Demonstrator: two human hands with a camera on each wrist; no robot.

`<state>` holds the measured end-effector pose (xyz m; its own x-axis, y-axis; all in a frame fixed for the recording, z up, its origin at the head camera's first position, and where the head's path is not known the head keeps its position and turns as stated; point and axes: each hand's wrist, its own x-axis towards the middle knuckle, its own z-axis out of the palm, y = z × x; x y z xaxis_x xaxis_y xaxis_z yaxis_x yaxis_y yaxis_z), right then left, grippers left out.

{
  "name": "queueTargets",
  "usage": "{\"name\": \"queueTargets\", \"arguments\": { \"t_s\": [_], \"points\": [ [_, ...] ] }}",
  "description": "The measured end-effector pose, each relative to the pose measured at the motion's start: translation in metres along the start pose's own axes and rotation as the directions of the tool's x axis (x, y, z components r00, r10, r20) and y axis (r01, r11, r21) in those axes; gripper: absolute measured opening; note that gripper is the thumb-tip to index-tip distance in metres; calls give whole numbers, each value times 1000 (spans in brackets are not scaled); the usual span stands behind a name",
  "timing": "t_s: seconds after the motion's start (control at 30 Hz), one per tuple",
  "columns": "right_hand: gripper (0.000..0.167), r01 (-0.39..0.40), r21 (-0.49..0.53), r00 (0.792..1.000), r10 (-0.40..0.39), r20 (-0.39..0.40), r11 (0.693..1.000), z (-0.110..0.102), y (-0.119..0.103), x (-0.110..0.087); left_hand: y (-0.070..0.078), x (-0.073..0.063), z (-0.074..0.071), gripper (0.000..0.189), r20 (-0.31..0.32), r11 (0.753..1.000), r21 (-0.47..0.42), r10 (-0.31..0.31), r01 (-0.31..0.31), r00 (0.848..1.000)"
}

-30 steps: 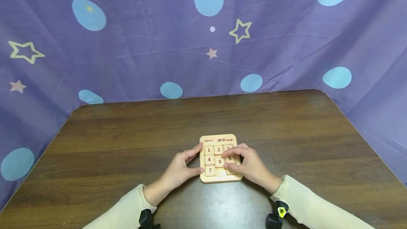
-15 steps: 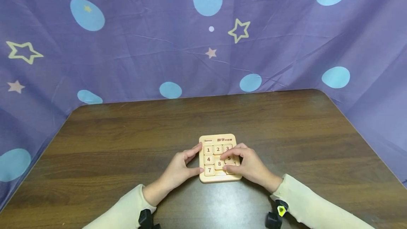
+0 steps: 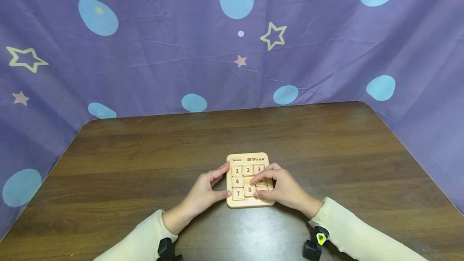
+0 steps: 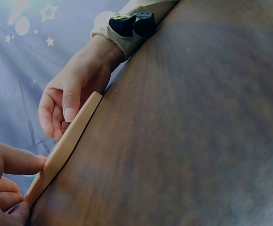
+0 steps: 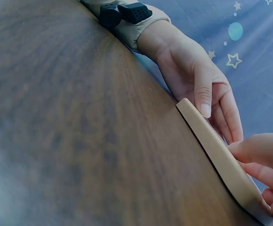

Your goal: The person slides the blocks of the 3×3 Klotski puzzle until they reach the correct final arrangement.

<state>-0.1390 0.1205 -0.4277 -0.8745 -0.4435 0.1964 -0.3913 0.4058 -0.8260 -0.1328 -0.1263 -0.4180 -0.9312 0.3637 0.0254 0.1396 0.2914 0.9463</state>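
A pale wooden number slide puzzle (image 3: 250, 204) lies flat on the table, its numbered tiles in a frame. My left hand (image 3: 204, 192) holds the puzzle's left side, thumb low and fingers higher along the edge. Over its right half is my right hand (image 3: 286, 186), with the index fingertip at the gap in the middle and the thumb at the lower right. Tile 8 (image 3: 249, 189) sits in the bottom row beside tile 7 (image 3: 238, 193). The right hand partly covers tile 5 and the bottom right tile. Both wrist views show the puzzle edge-on (image 4: 66, 141).
The brown wooden table (image 3: 163, 144) extends around the puzzle on all sides. Behind it hangs a purple curtain (image 3: 163, 51) with stars and blue spots. Black wrist devices (image 3: 312, 249) are strapped over both pale sleeves.
Tile 8 has slid toward me, from the middle into the bottom row, leaving a gap above it. The right index finger stays near the middle. My left hand keeps its place on the frame.
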Motion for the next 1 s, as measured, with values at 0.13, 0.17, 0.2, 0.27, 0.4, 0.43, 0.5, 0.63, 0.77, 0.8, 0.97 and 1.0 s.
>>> {"name": "queueTargets", "arguments": {
  "t_s": [0.13, 0.17, 0.2, 0.27, 0.4, 0.43, 0.5, 0.63, 0.77, 0.8, 0.97, 1.0],
  "points": [
    [26, -6, 12, 1000, 6, 10, 1000, 0, 0, 1, 0, 1, -1, 68, 1, 1000, -2, 1, -1, 1000],
    [25, -7, 14, 1000, 7, 13, 1000, 0, 0, 1, 0, 1, -1, 68, 1, 1000, -3, 2, -2, 1000],
    [25, -8, 16, 1000, 8, 16, 1000, 0, 1, 1, 0, 1, -1, 68, 2, 1000, -4, 3, -3, 1000],
    [25, -10, 19, 1000, 10, 20, 1000, 0, 1, 1, 0, 1, -1, 69, 4, 1000, -7, 3, -3, 1000],
    [24, -10, 20, 1000, 9, 28, 1000, 1, 3, 1, -1, 1, -1, 69, 7, 1000, -15, 4, -4, 1000],
    [23, -9, 20, 1000, 8, 29, 1000, 1, 3, 1, -1, 1, -1, 69, 7, 1000, -14, 4, -4, 1000],
    [23, -5, 21, 1000, 5, 31, 1000, 2, 3, 1, -1, 1, -1, 69, 7, 1000, -14, 7, -7, 1000],
    [22, 5, 23, 1000, -6, 27, 1000, 2, 3, 1, -1, 1, -2, 69, 5, 1000, -7, 13, -13, 1000],
    [22, 9, 44, 1000, -10, 21, 999, 3, 3, 0, -2, 1, -2, 69, 3, 1000, -1, 12, -12, 1000],
    [21, 8, 54, 1000, -9, 17, 998, 3, 3, 0, -2, 0, -1, 69, 3, 1000, -3, 10, -10, 1000],
    [22, 9, 110, 1000, -7, -27, 994, 1, 3, -3, -3, -1, 0, 70, 3, 1000, -10, 4, -4, 1000],
    [22, 13, 116, 999, -9, -40, 993, 1, 4, -3, -3, -2, 0, 70, 3, 1000, -12, 4, -3, 1000]
  ]
}}
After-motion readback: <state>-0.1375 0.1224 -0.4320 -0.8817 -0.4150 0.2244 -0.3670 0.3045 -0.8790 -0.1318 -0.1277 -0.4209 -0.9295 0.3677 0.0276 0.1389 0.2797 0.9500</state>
